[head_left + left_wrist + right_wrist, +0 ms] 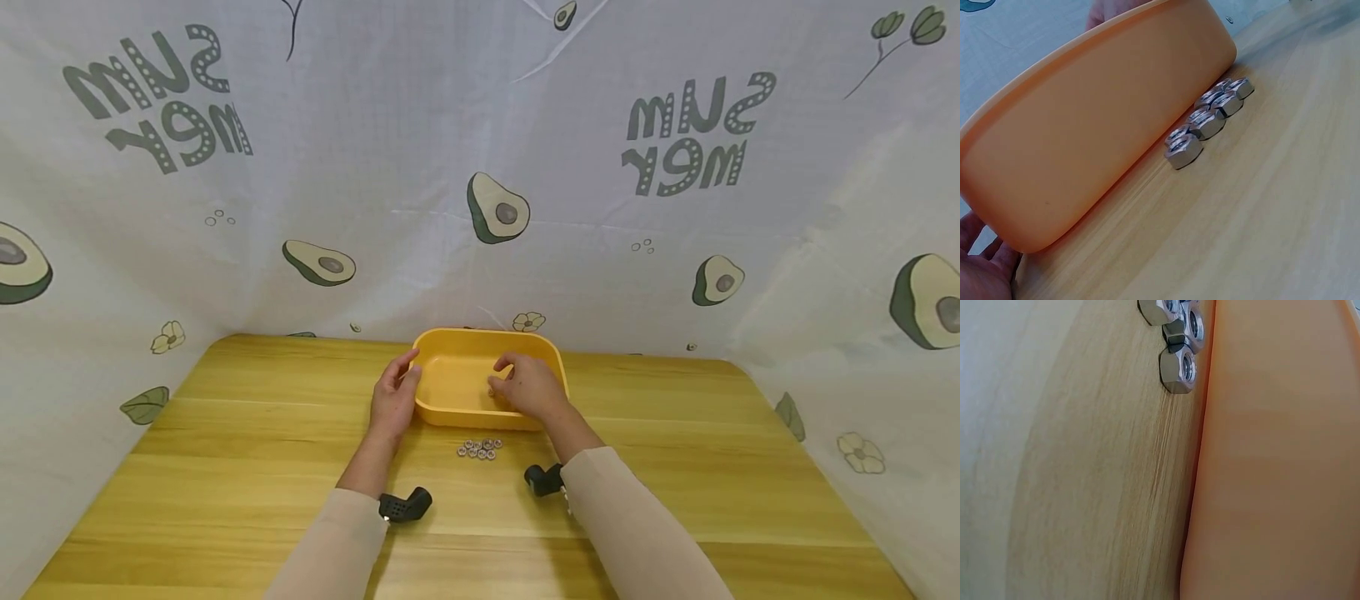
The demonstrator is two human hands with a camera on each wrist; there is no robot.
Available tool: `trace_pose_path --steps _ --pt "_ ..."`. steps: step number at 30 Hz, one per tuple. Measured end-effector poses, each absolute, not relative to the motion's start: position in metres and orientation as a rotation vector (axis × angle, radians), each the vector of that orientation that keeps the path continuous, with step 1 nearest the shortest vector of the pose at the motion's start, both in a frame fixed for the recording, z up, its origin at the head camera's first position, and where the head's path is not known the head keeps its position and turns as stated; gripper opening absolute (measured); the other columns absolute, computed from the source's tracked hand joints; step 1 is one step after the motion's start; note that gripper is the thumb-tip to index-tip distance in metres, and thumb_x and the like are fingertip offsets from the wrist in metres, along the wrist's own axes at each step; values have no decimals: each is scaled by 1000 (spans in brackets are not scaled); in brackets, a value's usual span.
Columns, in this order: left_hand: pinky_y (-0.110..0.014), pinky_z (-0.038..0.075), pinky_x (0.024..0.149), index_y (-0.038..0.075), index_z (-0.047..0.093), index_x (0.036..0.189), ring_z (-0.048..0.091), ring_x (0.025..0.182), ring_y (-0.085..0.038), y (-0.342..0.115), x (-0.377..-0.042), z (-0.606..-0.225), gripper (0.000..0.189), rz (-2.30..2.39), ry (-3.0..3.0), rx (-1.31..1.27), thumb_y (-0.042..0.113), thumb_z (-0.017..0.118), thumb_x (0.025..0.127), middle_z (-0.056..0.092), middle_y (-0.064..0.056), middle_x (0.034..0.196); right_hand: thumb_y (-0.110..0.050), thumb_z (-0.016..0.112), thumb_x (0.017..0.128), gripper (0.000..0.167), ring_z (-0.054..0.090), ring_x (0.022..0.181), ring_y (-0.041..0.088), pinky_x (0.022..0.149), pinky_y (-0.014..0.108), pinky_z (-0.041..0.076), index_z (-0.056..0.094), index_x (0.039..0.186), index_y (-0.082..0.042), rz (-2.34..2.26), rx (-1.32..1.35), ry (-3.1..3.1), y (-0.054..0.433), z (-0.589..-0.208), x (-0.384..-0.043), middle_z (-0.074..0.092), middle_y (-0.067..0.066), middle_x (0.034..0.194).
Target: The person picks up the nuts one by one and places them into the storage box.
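A yellow plastic tray (480,419) stands on the table, looking orange in both wrist views. My left hand (393,398) is at its left end, thumb and fingers spread along the outer wall and rim. My right hand (531,386) reaches over the near rim into the tray, its fingers bent downward. Whether a small thing sits at those fingertips is too small to tell. Just in front of the tray, several silver hex nuts (482,454) lie in a close double row. The left wrist view shows these nuts (1207,125) flat beside the tray wall.
The wooden table (270,467) extends to both sides of the tray. Behind it hangs a pale cloth (405,167) printed with avocados and lettering. Black wrist cameras (405,505) sit below each hand, over the tabletop.
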State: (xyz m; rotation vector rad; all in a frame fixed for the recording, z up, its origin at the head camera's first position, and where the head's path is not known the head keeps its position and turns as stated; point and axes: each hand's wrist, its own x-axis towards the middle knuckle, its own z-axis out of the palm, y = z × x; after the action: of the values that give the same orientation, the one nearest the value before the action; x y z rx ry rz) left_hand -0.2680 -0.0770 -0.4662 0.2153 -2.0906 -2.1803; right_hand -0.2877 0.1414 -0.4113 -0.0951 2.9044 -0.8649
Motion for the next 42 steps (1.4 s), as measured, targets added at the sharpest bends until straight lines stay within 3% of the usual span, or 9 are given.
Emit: trace_pose_path --steps 14,29,42 --pt "-51 37 120 13 57 145 41 148 -32 -78 -268 -468 40 -2165 -2087 203 21 53 106 46 -13 158 -36 62 100 26 51 61 18 55 28 41 71 115 -16 -975 -97 3095 140 -409 -278 59 2 75" --pt "-50 38 120 15 58 144 42 146 -31 -75 -266 -465 39 -2191 -2076 222 21 53 106 46 -12 157 -28 69 98 17 48 60 18 50 22 37 73 106 -13 -1596 -104 2952 145 -401 -237 57 5 75" --pt "-49 38 120 14 58 144 43 145 -31 -74 -267 -466 39 -2189 -2057 225 21 53 106 49 -11 156 -27 72 96 17 51 69 19 57 23 42 74 103 -11 -1703 -48 2695 149 -397 -211 58 4 77"
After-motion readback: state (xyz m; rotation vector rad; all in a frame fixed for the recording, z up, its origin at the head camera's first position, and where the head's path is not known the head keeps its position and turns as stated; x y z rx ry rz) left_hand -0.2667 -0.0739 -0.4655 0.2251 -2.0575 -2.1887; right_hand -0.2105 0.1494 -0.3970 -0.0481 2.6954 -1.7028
